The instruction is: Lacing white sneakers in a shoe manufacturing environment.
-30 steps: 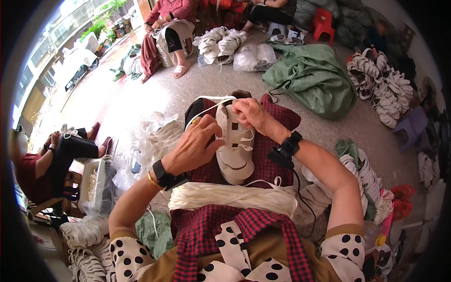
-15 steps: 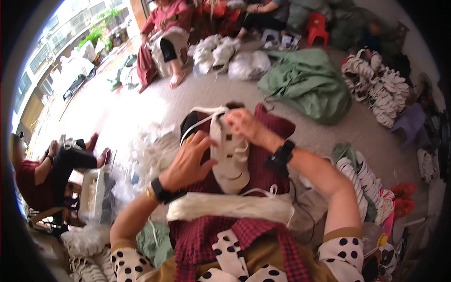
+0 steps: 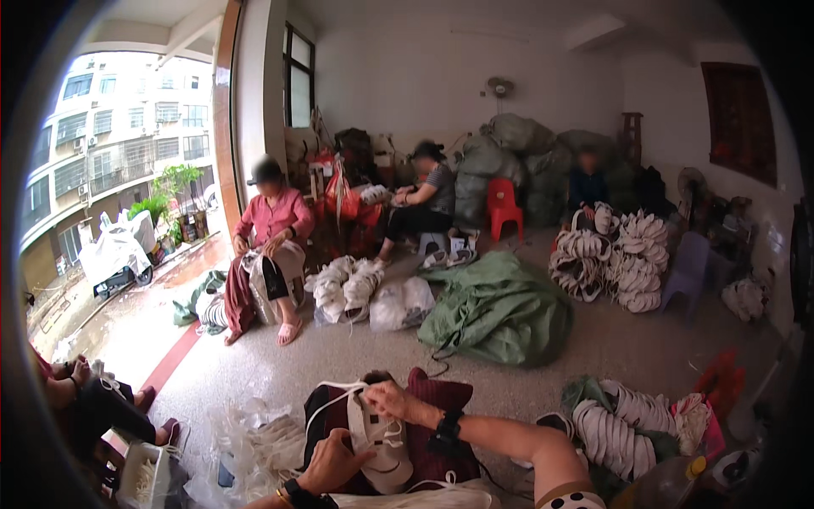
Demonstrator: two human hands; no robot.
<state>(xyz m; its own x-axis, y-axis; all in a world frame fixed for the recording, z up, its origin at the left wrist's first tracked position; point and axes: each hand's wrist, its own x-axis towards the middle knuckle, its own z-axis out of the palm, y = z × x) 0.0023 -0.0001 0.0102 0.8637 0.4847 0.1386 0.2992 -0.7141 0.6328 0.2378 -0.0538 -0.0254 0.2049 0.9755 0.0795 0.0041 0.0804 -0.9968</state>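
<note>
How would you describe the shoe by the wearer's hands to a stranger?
From the big green sack, look down-left to the wearer's left hand and right hand by dark red cloth. Between them is a pale shoe, toe toward the wearer. Unlike the stacked shoes at right, it sits alone, a white lace looping leftward.

Your lap, covered in dark red cloth (image 3: 441,388), carries one off-white lace-up shoe (image 3: 389,472) and, at the lower edge, a cream bundle of flat laces (image 3: 424,499). Grey speckled floor (image 3: 246,369) around you: large crumpled green sack (image 3: 500,314) mid-room, bundled white shoes (image 3: 346,286) and a translucent plastic bag (image 3: 402,304) left of it, red plastic chair (image 3: 504,202) behind, stacked white shoes (image 3: 640,263) plus purple plastic seat (image 3: 687,270) on your right.
</note>
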